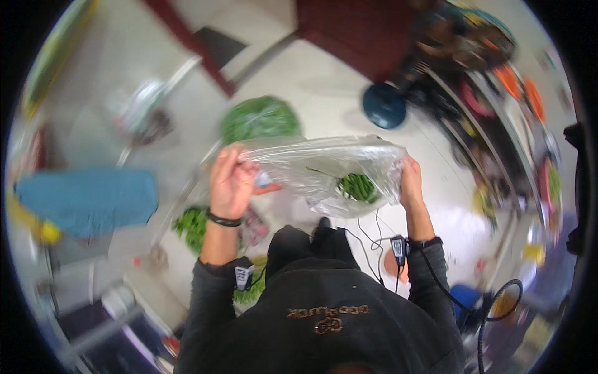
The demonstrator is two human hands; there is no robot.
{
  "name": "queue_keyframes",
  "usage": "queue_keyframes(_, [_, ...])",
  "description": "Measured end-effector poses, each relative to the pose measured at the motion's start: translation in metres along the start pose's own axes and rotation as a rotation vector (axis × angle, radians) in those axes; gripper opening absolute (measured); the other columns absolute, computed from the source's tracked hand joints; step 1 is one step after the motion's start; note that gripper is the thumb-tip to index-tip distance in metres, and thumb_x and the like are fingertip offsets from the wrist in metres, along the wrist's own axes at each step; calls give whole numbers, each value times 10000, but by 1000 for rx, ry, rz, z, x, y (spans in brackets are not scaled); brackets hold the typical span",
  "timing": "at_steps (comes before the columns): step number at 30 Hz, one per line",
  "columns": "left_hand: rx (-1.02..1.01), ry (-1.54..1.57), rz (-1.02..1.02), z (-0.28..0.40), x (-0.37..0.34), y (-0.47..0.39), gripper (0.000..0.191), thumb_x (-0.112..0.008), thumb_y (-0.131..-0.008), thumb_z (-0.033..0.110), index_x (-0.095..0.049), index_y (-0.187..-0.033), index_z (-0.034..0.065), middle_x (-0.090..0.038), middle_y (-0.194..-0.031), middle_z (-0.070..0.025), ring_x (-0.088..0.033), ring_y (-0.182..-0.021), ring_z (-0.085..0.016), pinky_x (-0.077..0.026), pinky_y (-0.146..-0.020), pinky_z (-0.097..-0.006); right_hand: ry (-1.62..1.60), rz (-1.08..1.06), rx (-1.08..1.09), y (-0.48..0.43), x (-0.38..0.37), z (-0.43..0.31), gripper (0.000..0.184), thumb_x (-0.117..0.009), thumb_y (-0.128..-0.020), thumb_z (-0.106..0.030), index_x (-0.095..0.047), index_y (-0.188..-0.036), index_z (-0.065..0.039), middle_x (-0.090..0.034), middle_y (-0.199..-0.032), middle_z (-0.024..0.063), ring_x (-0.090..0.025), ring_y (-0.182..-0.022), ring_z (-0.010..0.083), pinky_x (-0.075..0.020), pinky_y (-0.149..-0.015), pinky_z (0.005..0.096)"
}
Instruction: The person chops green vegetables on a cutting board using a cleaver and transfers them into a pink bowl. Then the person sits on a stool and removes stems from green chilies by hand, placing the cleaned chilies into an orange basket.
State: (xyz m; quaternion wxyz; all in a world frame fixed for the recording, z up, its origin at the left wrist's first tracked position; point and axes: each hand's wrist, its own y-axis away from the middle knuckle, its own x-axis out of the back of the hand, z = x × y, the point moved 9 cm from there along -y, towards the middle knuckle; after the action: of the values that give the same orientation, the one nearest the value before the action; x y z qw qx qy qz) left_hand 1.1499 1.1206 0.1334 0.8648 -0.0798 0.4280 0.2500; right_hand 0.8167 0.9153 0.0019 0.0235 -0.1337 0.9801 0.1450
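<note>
A clear plastic bag (299, 156) is stretched between my two hands at about waist height. My left hand (230, 180) grips its left edge near the top, with the fingers bent over the film. At the opposite edge, my right hand (409, 180) pinches the plastic. Inside the bag's right part lies a bunch of green vegetables (357, 187), perhaps green beans or chillies; blur keeps me from telling which. Just beyond the bag, a large bundle of greens wrapped in clear plastic (261, 117) rests on the floor.
Leafy greens (191, 229) lie by my left forearm, with more greens (250, 294) nearer my body. A dark blue round object (384, 106) stands on the floor ahead. Shelving with mixed wares (495, 135) lines the right. A blue cloth-like cover (88, 198) is at left. Cables (373, 243) hang near my right arm.
</note>
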Motion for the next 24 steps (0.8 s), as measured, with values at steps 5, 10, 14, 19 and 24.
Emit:
queue_keyframes(5, [272,-117,-237,-170,-90,-80,144,-515,-963,117,-546,-1079,37,-586,-920,-49,-572,-818,-151,-484,-788,-326,31,322,-52,-15,193,-41,364,-488,-939,-352,-620,-885,-17,-576,-752,28,-503,-634,131,-405,-580,277])
queue_keyframes(10, [441,-167,-545,-261,-154,-155,171,-517,-966,131,-556,-1095,26,-591,-939,-31,-556,-813,-124,-482,-802,-313,25,592,93,3,271,-50,420,-442,-948,-391,-625,-901,-16,-587,-788,37,-533,-727,134,-427,-652,295])
queue_keyframes(14, [597,-316,-678,-326,-183,-180,183,-530,-960,143,-558,-1103,33,-592,-919,-9,-559,-812,-112,-484,-802,-285,-163,673,94,23,290,-23,313,-441,-957,-296,-640,-938,-55,-630,-835,30,-571,-735,123,-445,-650,270])
queue_keyframes(19, [735,-359,-803,-402,-217,-221,132,-556,-948,140,-570,-1039,46,-609,-877,-18,-593,-778,-113,-493,-758,-267,-142,737,115,24,319,8,378,-415,-962,-317,-661,-928,-31,-647,-835,58,-589,-760,148,-464,-691,285])
queue_keyframes(24, [819,-567,-989,-492,-243,-166,140,-571,-927,123,-596,-1018,20,-590,-805,6,-539,-656,-80,-456,-616,-227,148,869,-14,28,330,59,396,-636,-848,-298,-596,-1121,-14,-625,-943,66,-577,-877,181,-469,-811,330])
